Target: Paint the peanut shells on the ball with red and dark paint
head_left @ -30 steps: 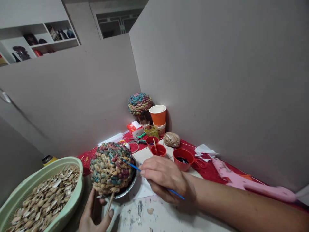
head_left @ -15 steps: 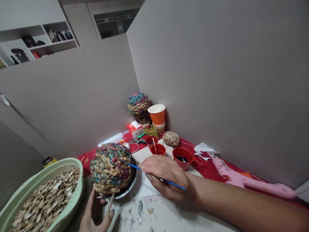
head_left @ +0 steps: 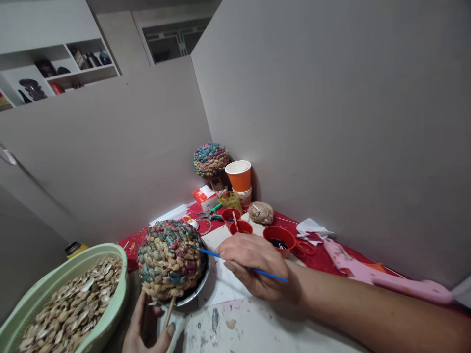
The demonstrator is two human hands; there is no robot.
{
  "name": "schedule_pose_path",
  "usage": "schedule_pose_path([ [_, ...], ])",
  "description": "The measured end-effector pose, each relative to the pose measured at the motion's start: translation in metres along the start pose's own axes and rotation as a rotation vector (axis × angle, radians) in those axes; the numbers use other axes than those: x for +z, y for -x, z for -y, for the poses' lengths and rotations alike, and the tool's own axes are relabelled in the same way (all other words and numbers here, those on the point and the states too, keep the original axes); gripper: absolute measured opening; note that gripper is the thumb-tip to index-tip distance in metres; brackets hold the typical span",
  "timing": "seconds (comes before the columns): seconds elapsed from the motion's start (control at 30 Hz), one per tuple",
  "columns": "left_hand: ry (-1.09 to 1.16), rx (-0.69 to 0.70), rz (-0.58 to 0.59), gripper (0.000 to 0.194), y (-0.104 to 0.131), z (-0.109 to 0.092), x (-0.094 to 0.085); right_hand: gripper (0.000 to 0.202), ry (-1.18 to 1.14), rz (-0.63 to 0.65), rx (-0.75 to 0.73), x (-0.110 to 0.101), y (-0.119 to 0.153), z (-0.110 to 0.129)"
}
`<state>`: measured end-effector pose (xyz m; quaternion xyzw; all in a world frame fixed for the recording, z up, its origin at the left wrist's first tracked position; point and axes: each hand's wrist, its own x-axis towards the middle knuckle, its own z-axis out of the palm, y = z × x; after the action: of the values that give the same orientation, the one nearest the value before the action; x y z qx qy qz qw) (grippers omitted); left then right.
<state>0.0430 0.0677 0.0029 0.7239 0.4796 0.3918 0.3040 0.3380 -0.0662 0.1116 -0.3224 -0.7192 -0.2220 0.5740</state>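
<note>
A ball covered in peanut shells (head_left: 169,260), painted in teal, maroon and bare tan patches, rests in a shiny metal bowl (head_left: 195,293). Below it, my left hand (head_left: 145,331) curls round the underside, its thumb against a thin wooden stick (head_left: 169,313) that sticks out from the ball. Part of that grip is hidden. My right hand (head_left: 255,267) pinches a slim blue paintbrush (head_left: 206,252), and its bristles meet the right upper side of the ball. Just behind that hand stand red cups of dark paint (head_left: 278,238).
At left, a green basket (head_left: 123,279) holds peanut shells. Behind stand a finished-looking painted shell tree (head_left: 211,159), orange paper cups (head_left: 239,176), a twine ball (head_left: 261,213) and pliers (head_left: 209,215). A pink glue gun (head_left: 397,284) lies right. Grey panels (head_left: 312,122) enclose the table.
The brush and my right hand have shifted slightly right, with the bristles still at the ball. My left hand and the ball keep nearly the same place; the whole view has tilted a little.
</note>
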Motion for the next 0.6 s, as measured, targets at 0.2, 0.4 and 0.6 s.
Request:
schedule_pose_path([
  [0.2, -0.007, 0.005, 0.006, 0.098, -0.003, 0.014, 0.001, 0.017, 0.008, 0.041, -0.070, 0.007, 0.004, 0.000],
  [0.4, 0.027, -0.010, 0.011, 0.096, -0.004, 0.016, 0.000, 0.015, 0.009, 0.046, -0.065, 0.008, 0.006, -0.002],
  [0.6, 0.022, -0.016, -0.006, 0.095, -0.003, 0.009, -0.001, 0.016, 0.019, 0.027, -0.069, 0.004, 0.006, -0.005],
])
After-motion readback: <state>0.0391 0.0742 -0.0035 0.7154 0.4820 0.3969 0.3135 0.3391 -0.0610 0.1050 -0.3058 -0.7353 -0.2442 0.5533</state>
